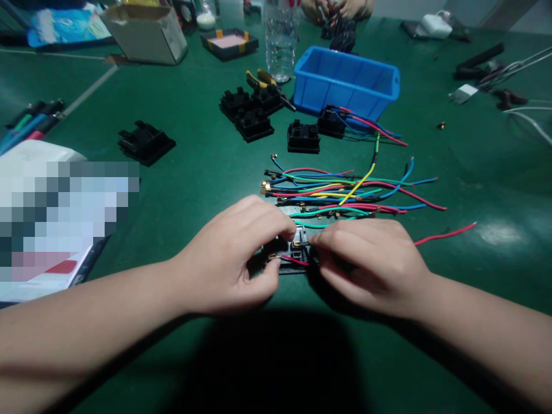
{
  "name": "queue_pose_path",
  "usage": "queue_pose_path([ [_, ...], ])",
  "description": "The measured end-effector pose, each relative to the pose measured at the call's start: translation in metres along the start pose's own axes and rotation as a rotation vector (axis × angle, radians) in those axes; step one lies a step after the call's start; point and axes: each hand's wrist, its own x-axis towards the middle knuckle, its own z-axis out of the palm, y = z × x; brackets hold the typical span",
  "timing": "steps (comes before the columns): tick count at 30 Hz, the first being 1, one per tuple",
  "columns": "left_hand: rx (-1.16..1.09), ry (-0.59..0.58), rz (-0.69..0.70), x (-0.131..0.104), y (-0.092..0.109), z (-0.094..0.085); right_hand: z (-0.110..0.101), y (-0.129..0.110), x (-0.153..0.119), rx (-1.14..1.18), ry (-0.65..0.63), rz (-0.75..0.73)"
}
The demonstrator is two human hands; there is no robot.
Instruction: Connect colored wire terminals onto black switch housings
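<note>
My left hand (244,250) is closed around the left side of a small black plastic socket housing (296,269) on the table, thumb at its near edge and fingers at its far edge. One red wire (295,260) with a brass terminal lies in the housing. At the housing's right side, my right hand (371,261) pinches a dark-sleeved wire end with a brass terminal (297,244). The fingers hide most of that wire. Just beyond both hands lies a bundle of red, blue, green and yellow wires (345,192) with brass terminals, mostly pointing left.
Several black housings (254,123) sit farther back, beside yellow-handled pliers (259,79). Behind are a blue bin (345,80), a clear bottle (280,46) and a cardboard box (146,34). A pixelated item (64,224) lies left. Another person's hands (338,8) are at the far edge.
</note>
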Motion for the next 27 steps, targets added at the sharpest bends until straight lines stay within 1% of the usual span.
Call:
queue_pose_path([
  [4, 0.02, -0.002, -0.01, 0.0001, 0.0, 0.0004, 0.0008, 0.0009, -0.0009, -0.018, 0.016, -0.022],
  [8, 0.003, -0.016, 0.013, 0.0001, -0.0013, 0.0008, 0.0018, 0.0016, -0.0023, -0.023, 0.086, -0.047],
  [18, -0.008, 0.005, 0.022, 0.0, -0.0015, 0.0004, 0.003, -0.0008, 0.001, 0.03, 0.162, 0.022],
  [27, -0.004, 0.001, 0.021, 0.0009, -0.0015, 0.0005, 0.0029, -0.0008, 0.0013, 0.062, 0.141, 0.029],
])
